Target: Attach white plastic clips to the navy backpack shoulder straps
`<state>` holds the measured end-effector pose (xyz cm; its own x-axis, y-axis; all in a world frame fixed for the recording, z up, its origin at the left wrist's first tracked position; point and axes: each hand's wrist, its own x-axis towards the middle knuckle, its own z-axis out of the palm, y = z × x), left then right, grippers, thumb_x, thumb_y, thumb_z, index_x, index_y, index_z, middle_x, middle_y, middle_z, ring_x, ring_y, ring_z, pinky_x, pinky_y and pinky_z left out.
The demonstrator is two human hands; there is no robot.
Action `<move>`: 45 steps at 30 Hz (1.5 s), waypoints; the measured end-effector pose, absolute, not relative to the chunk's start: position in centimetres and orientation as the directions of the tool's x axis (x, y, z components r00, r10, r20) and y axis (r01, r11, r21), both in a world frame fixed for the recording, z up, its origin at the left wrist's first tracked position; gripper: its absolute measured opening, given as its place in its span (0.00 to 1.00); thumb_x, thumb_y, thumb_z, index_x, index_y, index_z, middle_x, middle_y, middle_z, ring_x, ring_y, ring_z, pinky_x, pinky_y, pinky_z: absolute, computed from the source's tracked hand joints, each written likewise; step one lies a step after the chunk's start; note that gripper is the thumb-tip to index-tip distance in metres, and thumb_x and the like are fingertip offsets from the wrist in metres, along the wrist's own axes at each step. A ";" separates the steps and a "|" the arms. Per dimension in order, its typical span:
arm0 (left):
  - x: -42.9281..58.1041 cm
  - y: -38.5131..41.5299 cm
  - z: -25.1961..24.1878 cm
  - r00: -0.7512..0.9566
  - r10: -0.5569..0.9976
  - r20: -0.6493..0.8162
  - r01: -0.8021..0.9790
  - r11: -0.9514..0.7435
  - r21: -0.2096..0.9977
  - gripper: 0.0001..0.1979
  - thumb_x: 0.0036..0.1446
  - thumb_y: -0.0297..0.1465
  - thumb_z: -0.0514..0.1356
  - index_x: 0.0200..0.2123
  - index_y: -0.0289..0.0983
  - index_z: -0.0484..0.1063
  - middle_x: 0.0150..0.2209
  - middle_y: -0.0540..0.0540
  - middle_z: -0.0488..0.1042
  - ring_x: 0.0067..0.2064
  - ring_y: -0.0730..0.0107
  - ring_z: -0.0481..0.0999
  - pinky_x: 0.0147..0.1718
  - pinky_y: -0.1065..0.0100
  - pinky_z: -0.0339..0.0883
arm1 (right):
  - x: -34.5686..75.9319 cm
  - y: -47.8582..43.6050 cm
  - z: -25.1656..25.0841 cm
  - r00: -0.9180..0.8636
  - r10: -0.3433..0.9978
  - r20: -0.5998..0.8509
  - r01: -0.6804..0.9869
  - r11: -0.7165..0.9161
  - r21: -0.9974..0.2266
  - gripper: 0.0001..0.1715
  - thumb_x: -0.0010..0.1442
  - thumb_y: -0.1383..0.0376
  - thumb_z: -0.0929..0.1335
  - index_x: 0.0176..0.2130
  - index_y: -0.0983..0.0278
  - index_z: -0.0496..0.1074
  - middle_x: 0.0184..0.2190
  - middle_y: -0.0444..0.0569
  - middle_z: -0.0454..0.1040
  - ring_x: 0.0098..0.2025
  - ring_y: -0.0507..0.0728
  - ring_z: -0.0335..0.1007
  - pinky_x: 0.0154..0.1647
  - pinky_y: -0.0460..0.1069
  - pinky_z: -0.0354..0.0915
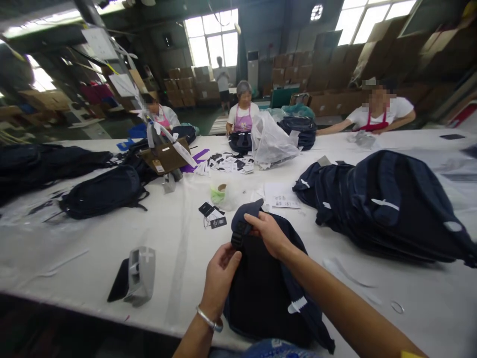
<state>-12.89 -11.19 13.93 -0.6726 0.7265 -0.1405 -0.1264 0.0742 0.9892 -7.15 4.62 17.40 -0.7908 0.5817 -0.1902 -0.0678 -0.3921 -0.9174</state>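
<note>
A dark navy backpack [264, 293] lies on the table right in front of me, its black padded panel facing up. My right hand [270, 231] grips the padded shoulder strap [243, 213] near the top of the bag, thumb and fingers closed on it. Just below, my left hand [220, 272], with a silver bangle at the wrist, pinches the strap's lower end beside a black buckle [237, 237]. Fingers partly cover what the left hand holds. A white strip [297, 305] is wrapped round a strap on the bag's right side. Black and white hang tags [213, 215] lie beyond the left hand.
Navy backpacks are piled [376, 199] at the right, and another backpack [104, 191] lies left. A grey tape-wrapped object [140, 276] stands near the front edge. A tape roll [222, 189], loose tags [233, 164] and a plastic bag [274, 141] sit further back. Co-workers are across the table.
</note>
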 end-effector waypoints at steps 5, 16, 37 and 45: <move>-13.5 -11.8 14.1 -0.676 0.725 -0.135 -0.119 0.073 0.990 0.14 0.54 0.37 0.62 0.42 0.36 0.73 0.39 0.44 0.77 0.42 0.65 0.75 0.42 0.67 0.68 | -7.8 3.4 16.8 -0.843 0.532 -0.081 -0.174 -0.411 -0.895 0.24 0.51 0.57 0.72 0.45 0.65 0.68 0.39 0.49 0.77 0.39 0.57 0.75 0.38 0.51 0.72; -18.4 -15.5 7.4 -0.543 0.820 -0.183 -0.030 0.199 0.980 0.13 0.51 0.39 0.64 0.31 0.35 0.70 0.28 0.51 0.70 0.33 0.71 0.69 0.34 0.70 0.62 | -12.6 2.3 13.5 -0.612 0.778 -0.145 -0.236 -0.355 -0.905 0.24 0.43 0.61 0.74 0.41 0.65 0.69 0.30 0.46 0.78 0.29 0.55 0.74 0.28 0.48 0.70; -21.8 -15.8 0.1 -0.386 0.867 -0.316 -0.289 0.211 0.934 0.37 0.48 0.39 0.67 0.60 0.36 0.62 0.46 0.41 0.76 0.36 0.69 0.73 0.44 0.64 0.66 | -16.0 1.6 12.0 -0.615 0.764 -0.195 -0.147 -0.354 -0.923 0.17 0.49 0.65 0.72 0.41 0.64 0.71 0.27 0.45 0.77 0.28 0.54 0.74 0.28 0.48 0.71; -23.8 -14.0 -0.6 -0.241 0.942 -0.235 -0.114 0.213 0.970 0.21 0.51 0.37 0.64 0.48 0.35 0.74 0.44 0.42 0.77 0.39 0.65 0.72 0.44 0.64 0.65 | -15.6 1.8 12.4 -0.624 0.753 -0.208 -0.145 -0.373 -0.916 0.20 0.47 0.64 0.73 0.41 0.64 0.71 0.27 0.45 0.77 0.28 0.54 0.74 0.29 0.48 0.71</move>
<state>-23.76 -13.97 -0.58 -0.2412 0.9417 -0.2347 -0.1140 0.2127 0.9705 -15.61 1.85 12.39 -0.6242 0.7531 -0.2082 -0.1446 -0.3732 -0.9164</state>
